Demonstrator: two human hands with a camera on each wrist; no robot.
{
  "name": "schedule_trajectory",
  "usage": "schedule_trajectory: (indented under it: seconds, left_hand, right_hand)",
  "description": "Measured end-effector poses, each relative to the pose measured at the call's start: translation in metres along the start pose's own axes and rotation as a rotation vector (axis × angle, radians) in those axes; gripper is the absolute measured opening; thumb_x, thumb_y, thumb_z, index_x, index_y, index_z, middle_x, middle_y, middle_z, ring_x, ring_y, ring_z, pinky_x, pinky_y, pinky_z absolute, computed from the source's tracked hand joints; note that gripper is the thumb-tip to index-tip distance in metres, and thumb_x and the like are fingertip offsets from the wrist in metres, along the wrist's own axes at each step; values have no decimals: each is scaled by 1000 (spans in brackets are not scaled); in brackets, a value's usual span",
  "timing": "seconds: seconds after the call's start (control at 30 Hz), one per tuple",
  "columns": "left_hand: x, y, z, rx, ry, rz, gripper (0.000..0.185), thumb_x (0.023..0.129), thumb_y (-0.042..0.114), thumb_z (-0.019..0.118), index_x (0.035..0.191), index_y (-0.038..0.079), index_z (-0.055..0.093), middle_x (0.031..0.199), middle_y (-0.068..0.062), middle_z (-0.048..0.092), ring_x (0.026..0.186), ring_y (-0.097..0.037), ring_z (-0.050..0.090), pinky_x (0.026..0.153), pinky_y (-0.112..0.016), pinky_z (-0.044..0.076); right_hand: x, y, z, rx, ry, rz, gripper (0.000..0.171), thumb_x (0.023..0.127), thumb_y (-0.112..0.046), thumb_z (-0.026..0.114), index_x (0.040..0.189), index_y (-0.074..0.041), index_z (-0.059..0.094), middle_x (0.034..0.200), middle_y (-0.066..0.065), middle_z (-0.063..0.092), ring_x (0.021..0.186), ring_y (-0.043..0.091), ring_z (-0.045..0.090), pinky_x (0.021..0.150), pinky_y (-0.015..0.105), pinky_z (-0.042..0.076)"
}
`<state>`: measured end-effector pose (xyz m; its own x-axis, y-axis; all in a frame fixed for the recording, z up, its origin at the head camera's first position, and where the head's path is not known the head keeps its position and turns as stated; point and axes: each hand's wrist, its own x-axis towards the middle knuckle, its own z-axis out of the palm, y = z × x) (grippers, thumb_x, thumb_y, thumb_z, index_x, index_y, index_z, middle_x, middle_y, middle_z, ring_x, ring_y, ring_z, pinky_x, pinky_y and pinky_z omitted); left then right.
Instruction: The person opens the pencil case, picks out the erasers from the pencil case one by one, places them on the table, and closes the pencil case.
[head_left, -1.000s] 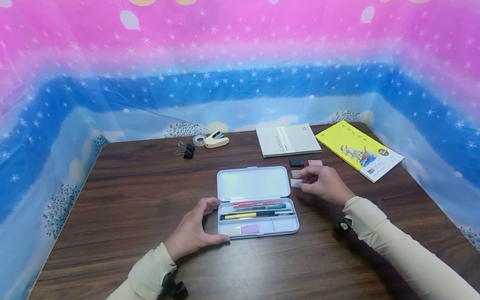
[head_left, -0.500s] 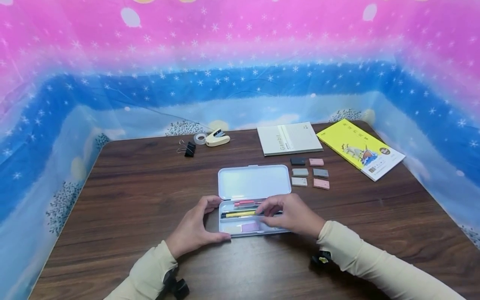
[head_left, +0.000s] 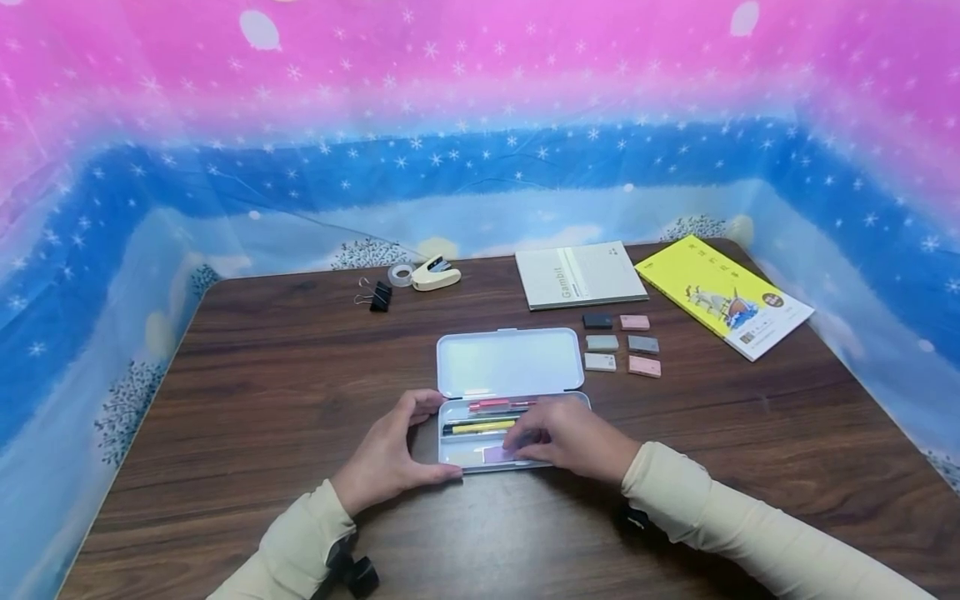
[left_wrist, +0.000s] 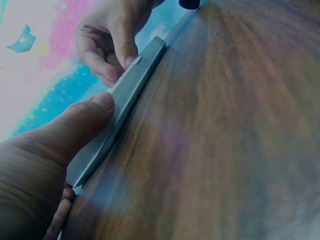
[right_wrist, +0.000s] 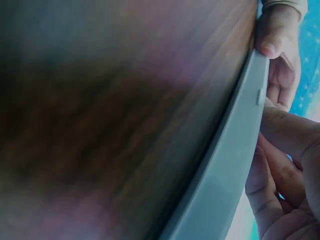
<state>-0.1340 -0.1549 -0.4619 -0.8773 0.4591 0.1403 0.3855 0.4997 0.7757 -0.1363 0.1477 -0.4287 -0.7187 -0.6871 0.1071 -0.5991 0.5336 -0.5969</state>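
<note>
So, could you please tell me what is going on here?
A person's left grip holds the left end of an open white pencil case. The right grip is at the lilac eraser inside; whether it pinches it is unclear. Pens lie behind that eraser, and six other erasers rest on the table to the right.

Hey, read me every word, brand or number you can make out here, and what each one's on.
"Gambit": on the pale notebook; its finer print is too small to read.
Yellow book: title characters and round badge, too small to read surely.
Small blocks beside the open case: tiny marks, unreadable.
</note>
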Motion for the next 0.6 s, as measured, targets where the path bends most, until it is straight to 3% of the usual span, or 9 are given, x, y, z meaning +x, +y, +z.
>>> schedule_trajectory:
  seconds: [0.4,0.6]
  left_hand:
    - [0,1,-1,-12,-4,-9,96,71,34,101,146,14,43,147,-10,59,137,-24,56,118,-42,46]
    - [0,3,-1,-14,-8,-17,96,71,32,101,146,13,43,146,-10,59,137,-24,56,118,-42,45]
  right_hand:
    - [2,-4,-2,-138,-18,-80,14,92,-15,84,106,-20,84,102,-14,77,93,2,65,82,22,60]
    - [5,-6,-3,-127,-48,-68,16,92,-13,84,106,-19,84,100,-12,77,90,1,65,80,21,60]
